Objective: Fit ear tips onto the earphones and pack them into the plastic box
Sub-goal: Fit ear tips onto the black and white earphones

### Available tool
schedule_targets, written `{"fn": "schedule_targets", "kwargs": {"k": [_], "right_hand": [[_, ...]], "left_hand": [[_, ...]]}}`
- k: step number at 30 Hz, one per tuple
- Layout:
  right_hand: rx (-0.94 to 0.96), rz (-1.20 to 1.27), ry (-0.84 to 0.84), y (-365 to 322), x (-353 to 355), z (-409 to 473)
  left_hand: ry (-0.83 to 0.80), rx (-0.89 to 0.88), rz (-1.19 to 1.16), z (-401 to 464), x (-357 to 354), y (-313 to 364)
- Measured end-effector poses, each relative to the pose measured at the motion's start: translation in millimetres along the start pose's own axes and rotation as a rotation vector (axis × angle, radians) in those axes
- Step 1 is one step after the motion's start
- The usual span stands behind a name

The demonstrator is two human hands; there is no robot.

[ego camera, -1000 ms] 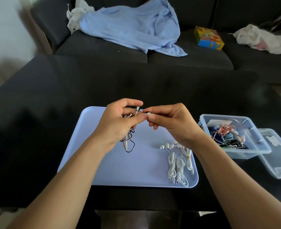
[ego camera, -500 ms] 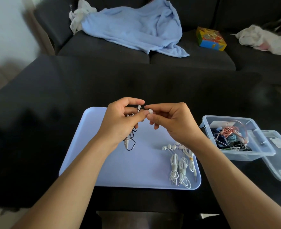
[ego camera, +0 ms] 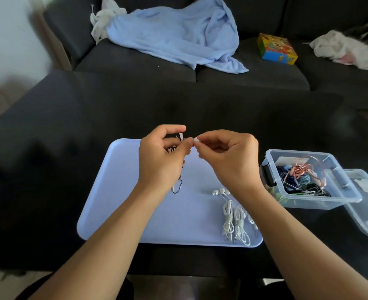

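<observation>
Two hands drew slightly apart; left hand gripped dark earphone; right hand pinched white ear tip; tip likely not yet seated.

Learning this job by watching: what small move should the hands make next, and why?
Probably bring the right hand leftward to push its small white ear tip onto the dark-corded earphone gripped by the left hand; tip and thumb nearly meet, the tip not visibly seated.

A lavender tray holds white earphones on a black table; the sofa's blanket is pale blue.
</observation>
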State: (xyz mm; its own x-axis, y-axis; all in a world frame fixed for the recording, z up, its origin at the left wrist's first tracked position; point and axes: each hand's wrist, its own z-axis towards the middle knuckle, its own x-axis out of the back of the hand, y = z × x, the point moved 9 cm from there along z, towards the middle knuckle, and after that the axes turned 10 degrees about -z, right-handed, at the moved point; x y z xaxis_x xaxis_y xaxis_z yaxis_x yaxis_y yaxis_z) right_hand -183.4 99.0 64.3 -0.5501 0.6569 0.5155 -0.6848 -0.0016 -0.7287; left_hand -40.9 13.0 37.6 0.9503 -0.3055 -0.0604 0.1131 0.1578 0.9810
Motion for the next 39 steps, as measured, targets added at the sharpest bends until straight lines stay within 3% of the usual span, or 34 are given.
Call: {"fn": "schedule_targets", "kwargs": {"k": [3, 6, 9, 13, 16, 19, 25, 33, 39], "right_hand": [[-0.135, 0.110, 0.011, 7.3, -1.3, -3.1], [-0.274, 0.258, 0.003, 15.1, -4.1, -6.5], [-0.310, 0.309, -0.042, 18.3, -7.6, -5.8], [-0.102, 0.047, -0.077, 6.6, -4.7, 0.0], [-0.061, -0.012, -0.093, 5.5, -6.9, -0.5], [-0.058, -0.015, -0.072, 5.9, -6.4, -0.5], [-0.088, 0.004, -0.050, 8.4, -4.1, 0.2], [-0.098, 0.076, -0.078, 7.8, -3.8, 0.8], [-0.089, 0.014, -0.069, 12.8, -4.2, 1.6]], "left_hand": [[0.008, -0.265, 0.170, -4.5, -1.5, 20.9], [0.017, -0.390, 0.233, -9.7, -4.4, 30.8], [0.011, -0.266, 0.181, -4.4, -2.5, 19.2], [-0.004, 0.070, 0.024, 2.6, -1.3, -7.0], [-0.018, 0.171, -0.037, 3.7, -1.7, -15.2], [-0.026, 0.178, -0.042, 3.2, -2.4, -16.4], [-0.013, 0.022, 0.055, 4.8, 0.4, -5.6], [-0.069, 0.100, -0.030, 5.0, -4.9, -10.9], [-0.059, -0.011, 0.070, 3.5, -4.8, -5.1]]}}
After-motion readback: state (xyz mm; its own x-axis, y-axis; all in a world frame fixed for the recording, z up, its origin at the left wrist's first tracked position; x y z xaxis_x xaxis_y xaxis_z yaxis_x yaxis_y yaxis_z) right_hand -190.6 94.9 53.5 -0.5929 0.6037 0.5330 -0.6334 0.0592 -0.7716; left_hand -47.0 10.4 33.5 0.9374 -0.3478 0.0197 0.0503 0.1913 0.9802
